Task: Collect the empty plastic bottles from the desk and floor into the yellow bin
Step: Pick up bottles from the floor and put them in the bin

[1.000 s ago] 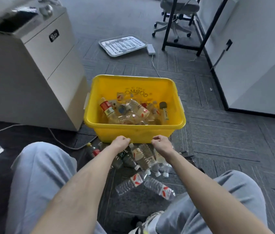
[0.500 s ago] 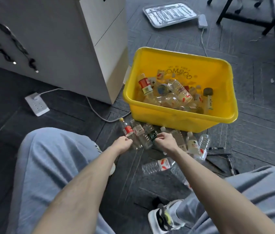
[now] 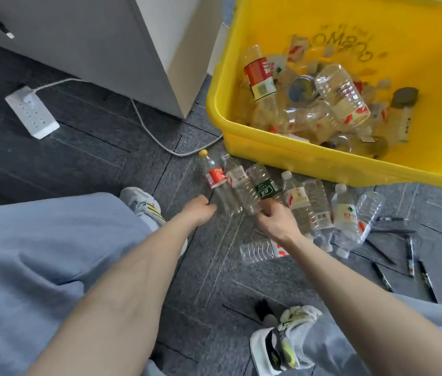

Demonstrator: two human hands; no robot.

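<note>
The yellow bin (image 3: 323, 164) stands on the floor at the upper right with several empty bottles (image 3: 342, 96) inside. A row of empty bottles lies on the carpet in front of it. My left hand (image 3: 201, 211) is curled at the base of the red-label bottle (image 3: 214, 179) and grips its lower end. My right hand (image 3: 275, 222) curls its fingers round the base of the green-label bottle (image 3: 264, 188). A clear bottle (image 3: 237, 183) lies between those two. More bottles (image 3: 346, 213) lie to the right, and one bottle (image 3: 258, 251) lies under my right wrist.
A white cabinet (image 3: 106, 36) stands at the upper left beside the bin. A power strip (image 3: 31, 112) and its cable (image 3: 160, 142) lie on the carpet. Several pens (image 3: 409, 256) are scattered at the right. My knees and shoes (image 3: 282, 346) fill the foreground.
My hands have come off the bin's front rim and dropped to the bottles on the floor. My view has tilted down and left, so the bin now sits at the upper right.
</note>
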